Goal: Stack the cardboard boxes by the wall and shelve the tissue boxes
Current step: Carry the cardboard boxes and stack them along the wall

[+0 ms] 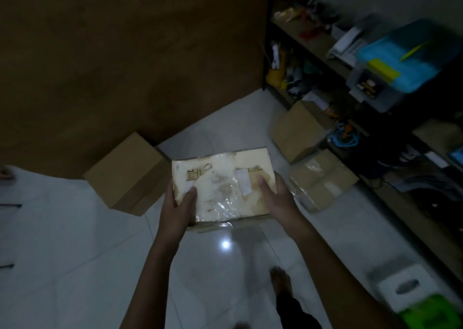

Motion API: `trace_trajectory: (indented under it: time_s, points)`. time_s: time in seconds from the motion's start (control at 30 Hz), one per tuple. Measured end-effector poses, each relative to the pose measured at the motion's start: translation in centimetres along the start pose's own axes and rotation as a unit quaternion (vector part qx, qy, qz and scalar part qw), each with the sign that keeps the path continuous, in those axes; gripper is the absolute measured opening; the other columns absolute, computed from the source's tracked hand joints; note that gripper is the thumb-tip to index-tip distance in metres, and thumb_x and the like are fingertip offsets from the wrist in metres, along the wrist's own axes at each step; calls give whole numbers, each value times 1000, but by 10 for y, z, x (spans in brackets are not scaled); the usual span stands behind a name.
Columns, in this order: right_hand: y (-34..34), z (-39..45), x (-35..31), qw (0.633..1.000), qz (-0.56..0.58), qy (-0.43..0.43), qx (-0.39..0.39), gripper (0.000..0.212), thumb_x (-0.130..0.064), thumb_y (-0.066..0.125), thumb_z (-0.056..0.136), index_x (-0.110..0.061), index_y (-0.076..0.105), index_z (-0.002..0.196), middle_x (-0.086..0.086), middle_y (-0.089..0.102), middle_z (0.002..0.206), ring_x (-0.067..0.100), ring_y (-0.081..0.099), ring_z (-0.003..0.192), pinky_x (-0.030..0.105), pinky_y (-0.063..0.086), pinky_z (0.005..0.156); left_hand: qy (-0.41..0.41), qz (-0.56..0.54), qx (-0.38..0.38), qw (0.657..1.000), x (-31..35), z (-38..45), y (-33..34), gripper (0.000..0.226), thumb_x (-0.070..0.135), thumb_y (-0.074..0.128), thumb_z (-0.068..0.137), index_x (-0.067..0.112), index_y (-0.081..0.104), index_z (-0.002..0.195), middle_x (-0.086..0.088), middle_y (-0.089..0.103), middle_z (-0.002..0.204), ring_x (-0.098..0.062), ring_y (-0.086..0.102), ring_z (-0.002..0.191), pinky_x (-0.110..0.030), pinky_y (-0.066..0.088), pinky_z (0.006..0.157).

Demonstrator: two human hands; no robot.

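I hold a taped cardboard box (221, 183) in front of me above the white floor. My left hand (181, 203) grips its left edge, thumb on top. My right hand (274, 196) grips its right edge, thumb on top too. A plain cardboard box (125, 176) stands on the floor against the brown wall (125, 53), just left of the held box. Two more cardboard boxes, a plain one (298, 130) and a taped one (323, 178), lie on the floor by the shelf. A white tissue box (403, 288) and a green tissue box (431, 313) sit at the lower right.
A dark shelf unit (375, 98) full of clutter runs along the right side, with a blue-lidded plastic bin (393, 65) on it. My bare foot (280, 283) is on the white tiled floor (75, 253) below the held box.
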State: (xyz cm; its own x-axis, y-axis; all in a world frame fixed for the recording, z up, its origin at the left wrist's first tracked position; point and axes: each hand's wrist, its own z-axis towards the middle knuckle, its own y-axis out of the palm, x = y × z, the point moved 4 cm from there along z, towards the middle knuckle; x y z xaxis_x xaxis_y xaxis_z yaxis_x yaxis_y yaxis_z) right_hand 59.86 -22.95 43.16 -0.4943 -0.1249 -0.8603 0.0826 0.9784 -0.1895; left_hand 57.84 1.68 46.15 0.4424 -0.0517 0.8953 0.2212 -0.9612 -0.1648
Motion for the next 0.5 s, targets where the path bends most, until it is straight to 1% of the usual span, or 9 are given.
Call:
trace_trajectory:
  time_s: [0.07, 0.1, 0.17, 0.2, 0.23, 0.33, 0.37, 0.43, 0.5]
  points:
    - [-16, -43, -10, 1000, 16, -10, 25, 39, -48, 54, 98, -34, 52, 134, -14, 63, 117, 9, 59, 110, 23, 46, 87, 19, 4, -20, 1000, 15, -28, -1, 50, 31, 64, 99, 35, 48, 146, 11, 68, 127, -9, 69, 110, -24, 58, 79]
    - [-23, -64, -11, 999, 21, -14, 37, 38, -48, 54, 99, -34, 52, 134, -15, 63, 115, 8, 60, 109, 22, 46, 86, 28, 5, -32, 999, 20, -43, -2, 48, 30, 64, 99, 34, 49, 145, 12, 68, 126, -7, 69, 109, -20, 57, 75]
    - [-38, -105, -8, 996, 38, -17, 79, 39, -48, 55, 98, -33, 53, 134, -14, 65, 116, 9, 61, 110, 27, 49, 94, 43, 13, -63, 997, 27, -71, -1, 44, 29, 63, 100, 34, 51, 142, 12, 68, 125, -5, 69, 107, -16, 56, 71]
    - [-50, -135, -4, 993, 46, -14, 110, 40, -48, 56, 97, -33, 54, 134, -14, 66, 117, 8, 62, 110, 31, 49, 98, 51, 23, -88, 994, 32, -92, 2, 43, 29, 63, 100, 33, 52, 141, 13, 68, 124, -4, 68, 107, -15, 55, 71]
    - [-54, -147, -1, 991, 50, -16, 125, 39, -49, 57, 97, -33, 55, 133, -14, 67, 116, 7, 62, 109, 32, 49, 100, 60, 26, -96, 993, 32, -101, 3, 43, 29, 63, 100, 33, 52, 142, 13, 67, 125, -3, 67, 107, -13, 54, 72]
    - [-78, -207, 15, 978, 61, -4, 197, 38, -52, 57, 96, -36, 56, 131, -18, 67, 111, 7, 63, 106, 33, 50, 98, 76, 55, -153, 984, 35, -142, 16, 47, 27, 61, 101, 32, 48, 146, 11, 65, 127, -3, 64, 109, -11, 52, 75]
    - [-84, -224, 21, 974, 66, 2, 216, 38, -52, 56, 96, -35, 56, 130, -18, 66, 110, 8, 63, 106, 33, 51, 97, 81, 60, -170, 980, 34, -154, 20, 48, 26, 61, 101, 32, 47, 146, 10, 64, 127, -4, 63, 109, -14, 53, 79]
    - [-102, -257, 36, 964, 75, 14, 255, 36, -52, 56, 96, -34, 57, 127, -17, 66, 108, 11, 64, 104, 35, 52, 95, 83, 71, -206, 972, 31, -178, 35, 49, 24, 63, 100, 31, 47, 146, 8, 65, 129, -9, 64, 112, -26, 55, 90]
    - [-118, -290, 52, 951, 92, 27, 293, 32, -50, 56, 97, -34, 56, 124, -14, 67, 107, 12, 65, 102, 37, 54, 94, 82, 91, -242, 962, 27, -202, 50, 49, 24, 63, 100, 31, 48, 146, 6, 64, 131, -12, 64, 113, -33, 55, 95]
